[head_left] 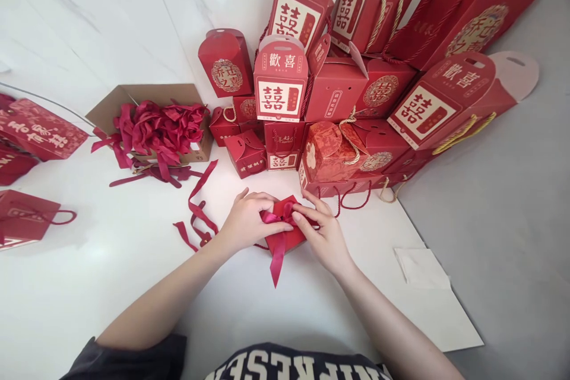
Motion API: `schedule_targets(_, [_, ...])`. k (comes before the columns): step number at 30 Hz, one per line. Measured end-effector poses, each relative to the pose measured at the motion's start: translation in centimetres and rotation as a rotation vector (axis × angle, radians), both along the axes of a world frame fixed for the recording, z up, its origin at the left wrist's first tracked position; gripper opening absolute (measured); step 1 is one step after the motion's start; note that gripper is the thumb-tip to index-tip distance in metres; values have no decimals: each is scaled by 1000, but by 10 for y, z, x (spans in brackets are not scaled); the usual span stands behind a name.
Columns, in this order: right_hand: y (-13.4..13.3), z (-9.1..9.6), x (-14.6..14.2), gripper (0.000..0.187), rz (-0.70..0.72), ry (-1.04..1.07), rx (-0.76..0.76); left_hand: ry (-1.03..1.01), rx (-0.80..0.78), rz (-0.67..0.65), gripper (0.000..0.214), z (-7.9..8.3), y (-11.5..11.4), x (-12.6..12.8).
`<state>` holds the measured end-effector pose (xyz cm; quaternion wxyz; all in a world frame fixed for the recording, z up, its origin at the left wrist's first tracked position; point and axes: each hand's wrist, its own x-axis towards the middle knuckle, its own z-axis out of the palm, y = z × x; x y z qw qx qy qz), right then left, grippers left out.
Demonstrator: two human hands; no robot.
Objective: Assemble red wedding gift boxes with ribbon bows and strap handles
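Note:
A small red gift box (291, 240) stands on the white table in front of me. On its top lies a magenta ribbon (278, 258) looped into a bow, one tail hanging over the near side. My left hand (247, 218) is at the box's left side, its fingers closed on the left loop of the ribbon. From the right, my right hand (323, 231) pinches the ribbon near the knot with thumb and forefinger. The fingers partly cover the bow and the box top.
Behind the hands rises a stack of red gift boxes (336, 92) with rope handles. A cardboard box (202, 148) full of ribbons (162, 124) stands at the back left. Loose ribbon strips (200, 184) lie left of my hands. More red boxes (27, 217) sit at far left.

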<state>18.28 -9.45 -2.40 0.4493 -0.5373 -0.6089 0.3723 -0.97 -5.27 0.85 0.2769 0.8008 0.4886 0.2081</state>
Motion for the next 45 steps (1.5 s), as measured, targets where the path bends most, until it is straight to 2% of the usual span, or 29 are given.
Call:
schedule_targets(3, [8, 2, -8, 24, 32, 220, -186, -5, 2, 4, 51, 1, -2, -1])
schedule_targets(5, [11, 3, -10, 21, 36, 288, -243, 12, 9, 13, 50, 1, -3, -2])
schedule_targets(11, [10, 1, -3, 24, 39, 379, -285, 86, 6, 14, 43, 3, -3, -3])
schedule_targets(15, [8, -1, 0, 25, 41, 444, -297, 124, 3, 24, 47, 5, -1, -4])
schedule_targets(19, [10, 1, 7, 31, 13, 359, -229, 131, -3, -1, 52, 4, 1, -6])
schedule_targets(22, [17, 13, 20, 31, -47, 319, -141, 119, 1, -59, 57, 4, 4, -9])
schedule_targets(23, [20, 18, 24, 29, -27, 290, -114, 116, 5, -88, 58, 5, 5, -10])
schedule_targets(26, [29, 32, 31, 28, 194, 103, -62, 105, 25, -162, 59, 8, 8, -13])
schedule_targets(29, [35, 38, 29, 31, 397, -65, -87, 107, 33, -195, 59, 13, 8, -16])
schedule_targets(37, [37, 23, 28, 40, 517, 5, -154, 214, 83, -162, 58, 28, -1, -18])
schedule_targets(45, [33, 13, 33, 35, 511, -48, -37, 343, 157, -122, 59, 30, -5, -20])
